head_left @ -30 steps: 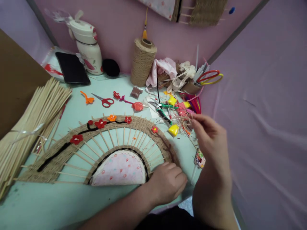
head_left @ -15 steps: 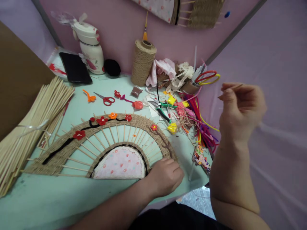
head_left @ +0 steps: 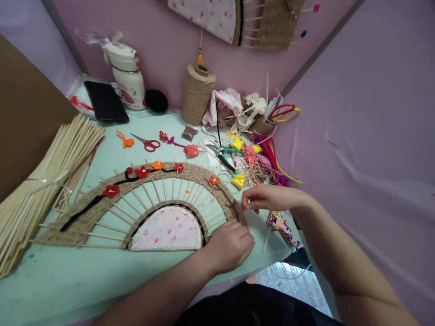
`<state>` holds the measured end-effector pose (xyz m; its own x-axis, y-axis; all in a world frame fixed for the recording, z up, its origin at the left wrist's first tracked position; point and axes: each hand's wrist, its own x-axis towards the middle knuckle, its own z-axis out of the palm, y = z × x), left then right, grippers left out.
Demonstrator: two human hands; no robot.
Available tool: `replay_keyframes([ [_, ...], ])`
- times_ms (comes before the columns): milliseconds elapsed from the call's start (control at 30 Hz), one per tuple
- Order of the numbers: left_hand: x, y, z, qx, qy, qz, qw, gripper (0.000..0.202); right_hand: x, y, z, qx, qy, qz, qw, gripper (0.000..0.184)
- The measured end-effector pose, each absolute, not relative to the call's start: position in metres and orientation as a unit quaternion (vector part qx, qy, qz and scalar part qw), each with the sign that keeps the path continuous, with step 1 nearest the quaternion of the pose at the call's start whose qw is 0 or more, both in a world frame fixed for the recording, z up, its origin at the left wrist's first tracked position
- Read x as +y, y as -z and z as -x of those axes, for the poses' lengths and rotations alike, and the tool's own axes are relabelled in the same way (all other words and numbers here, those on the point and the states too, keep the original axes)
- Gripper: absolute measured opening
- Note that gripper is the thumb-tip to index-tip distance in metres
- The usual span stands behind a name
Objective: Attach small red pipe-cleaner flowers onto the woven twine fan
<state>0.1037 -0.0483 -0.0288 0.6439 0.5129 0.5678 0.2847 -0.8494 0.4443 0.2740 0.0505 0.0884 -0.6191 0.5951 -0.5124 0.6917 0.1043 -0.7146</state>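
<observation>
A woven twine fan (head_left: 190,168) with bare wooden ribs lies on the pale green table. Red and orange flowers and a dark branch decorate its left and top, and a brown branch with a small red-and-yellow flower (head_left: 214,180) runs down its right side. My left hand (head_left: 231,246) rests closed on the fan's lower right end, its fingertips hidden. My right hand (head_left: 268,198) reaches in from the right, fingers pinched at the fan's right edge beside the brown branch. What sits in that pinch is too small to make out.
A bundle of wooden sticks (head_left: 44,185) lies left. Red-handled scissors (head_left: 150,144), green-handled pruning shears (head_left: 226,163) and tangled craft bits lie behind the fan. A twine spool (head_left: 199,95), bottle (head_left: 128,83) and phone (head_left: 106,102) stand or lie farther back. A patterned glue gun (head_left: 282,226) lies right.
My right hand has come down and left from the raised position, where a thin brown strand showed in its pinch, to the fan's right edge. My left hand stays on the fan.
</observation>
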Motion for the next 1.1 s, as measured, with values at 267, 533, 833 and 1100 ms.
replay_keyframes([
  [267,-0.048,0.028,-0.103,0.220,-0.350,-0.897,0.158,0.025,0.175,-0.115,-0.334,0.535,0.119,-0.717,-0.430,0.008],
  [533,-0.047,0.029,-0.103,0.219,-0.352,-0.894,0.170,0.024,0.151,-0.148,-0.350,0.480,0.295,-0.712,-0.419,0.016],
  [833,-0.041,0.015,-0.099,0.309,-0.386,-0.788,0.367,0.022,0.045,-0.081,-0.282,0.477,0.514,-0.571,-0.427,0.036],
  [1100,-0.029,0.003,-0.093,0.407,-0.432,-0.515,0.618,0.019,0.004,-0.051,-0.260,0.487,0.478,-0.578,-0.447,0.030],
])
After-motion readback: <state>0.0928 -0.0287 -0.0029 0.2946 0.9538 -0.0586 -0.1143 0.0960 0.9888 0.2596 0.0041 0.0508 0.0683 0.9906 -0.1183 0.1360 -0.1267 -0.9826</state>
